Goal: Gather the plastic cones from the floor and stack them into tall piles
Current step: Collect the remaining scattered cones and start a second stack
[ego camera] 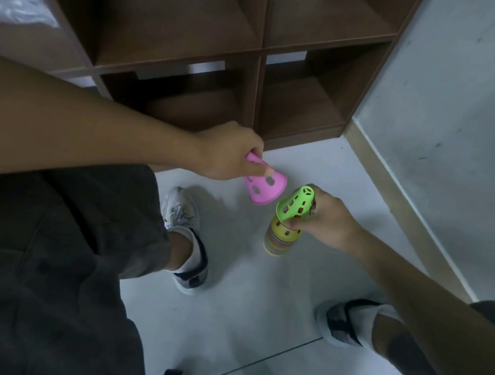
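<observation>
My left hand (228, 156) pinches a pink perforated cone (266, 187) near its narrow top; the cone is tilted, its wide mouth facing down and right, above the floor. My right hand (327, 218) grips a stack of cones (277, 238). A green cone (295, 203) sits tilted on top of the stack, with a yellow cone and several coloured rims below it. The pink cone's rim is just left of the green cone, close to it. Whether the stack's base touches the floor I cannot tell.
A dark brown cube shelf (259, 66) stands right behind the hands. A grey wall with a pale baseboard (398, 191) runs along the right. My two shoes (186, 236) (345, 322) stand on the white floor (257, 310) below the cones.
</observation>
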`<state>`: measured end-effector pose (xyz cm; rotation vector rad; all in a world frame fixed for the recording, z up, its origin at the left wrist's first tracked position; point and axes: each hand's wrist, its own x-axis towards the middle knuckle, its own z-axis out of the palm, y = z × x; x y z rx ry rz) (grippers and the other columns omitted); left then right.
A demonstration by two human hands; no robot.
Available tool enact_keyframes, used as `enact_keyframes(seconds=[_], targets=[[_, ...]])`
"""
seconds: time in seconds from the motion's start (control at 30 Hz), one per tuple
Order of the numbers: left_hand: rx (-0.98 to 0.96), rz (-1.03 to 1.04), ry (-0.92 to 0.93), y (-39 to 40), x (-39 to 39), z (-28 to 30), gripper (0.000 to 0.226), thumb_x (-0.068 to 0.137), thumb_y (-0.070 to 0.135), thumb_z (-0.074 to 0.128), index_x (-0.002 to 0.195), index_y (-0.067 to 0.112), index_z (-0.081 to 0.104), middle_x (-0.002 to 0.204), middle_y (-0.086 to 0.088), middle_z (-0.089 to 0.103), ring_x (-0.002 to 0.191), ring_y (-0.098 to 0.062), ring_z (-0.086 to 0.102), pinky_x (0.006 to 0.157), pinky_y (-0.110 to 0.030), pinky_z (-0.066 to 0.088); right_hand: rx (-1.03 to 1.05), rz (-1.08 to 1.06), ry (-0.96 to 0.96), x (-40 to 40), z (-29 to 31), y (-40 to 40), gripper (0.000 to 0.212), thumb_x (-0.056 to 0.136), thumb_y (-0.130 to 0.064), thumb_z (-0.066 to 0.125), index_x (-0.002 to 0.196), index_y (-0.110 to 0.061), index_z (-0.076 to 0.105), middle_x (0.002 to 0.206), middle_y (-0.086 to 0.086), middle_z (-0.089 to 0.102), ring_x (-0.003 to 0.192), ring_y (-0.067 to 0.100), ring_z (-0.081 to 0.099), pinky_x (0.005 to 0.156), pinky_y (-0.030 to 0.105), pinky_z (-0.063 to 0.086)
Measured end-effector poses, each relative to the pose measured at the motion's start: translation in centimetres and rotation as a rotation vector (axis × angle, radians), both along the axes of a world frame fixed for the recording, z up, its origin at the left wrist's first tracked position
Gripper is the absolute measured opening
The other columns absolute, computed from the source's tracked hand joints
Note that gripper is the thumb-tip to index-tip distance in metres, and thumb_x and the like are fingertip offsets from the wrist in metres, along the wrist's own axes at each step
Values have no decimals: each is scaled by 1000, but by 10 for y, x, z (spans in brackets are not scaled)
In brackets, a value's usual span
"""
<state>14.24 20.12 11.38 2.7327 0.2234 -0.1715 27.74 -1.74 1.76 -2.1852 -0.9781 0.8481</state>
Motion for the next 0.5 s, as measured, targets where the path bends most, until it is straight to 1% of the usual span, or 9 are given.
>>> enact_keyframes(seconds=[0.1,0.17,0.27,0.33,0.4,0.43,0.5], targets=[[-25,23,-7,-10,-1,-4,45,93,54,61,94,11,72,86,-1,69,76,-14,62,70,-35,52,-30,-4,-21,-8,-10,-6,48,68,-24,90,105,-22,60,97,-2,71,93,17,67,82,36,57],[-35,14,-8,-19,1,-4,43,94,53,61,94,11,73,87,-1,69,78,-16,64,71,-37,53,-48,15,-55,-12,-15,-8,48,73,-25,87,112,-18,59,101,2,71,96,21,66,84,38,55],[-86,16,-8,-31,5,-1,42,96,50,61,96,9,73,87,-4,70,78,-18,64,68,-35,51,-79,25,-85,-11,-20,-11,52,79,-27,83,123,-18,57,110,2,71,104,23,66,90,38,53],[-95,29,-6,-35,5,0,43,95,51,61,95,9,73,86,-4,69,77,-18,63,67,-35,50,-88,25,-57,-10,-17,-11,58,80,-29,83,130,-19,55,120,2,69,113,23,63,95,36,51],[-100,38,-4,-36,6,0,44,95,51,61,94,9,73,85,-5,69,77,-19,63,66,-35,49,-101,28,-60,-6,-11,-12,68,81,-31,83,139,-18,51,135,2,62,124,22,57,100,31,46],[-101,43,-2,-37,7,0,44,95,51,62,94,9,73,85,-6,69,77,-20,63,65,-35,48,-103,22,-61,-4,-6,-12,72,81,-31,83,142,-18,48,141,2,57,129,22,54,100,28,43],[-111,58,3,-36,9,1,43,95,50,61,94,8,73,84,-8,69,76,-22,63,64,-35,47,-86,9,-34,-1,4,-13,79,78,-28,86,146,-20,45,146,1,52,131,19,50,98,25,39]])
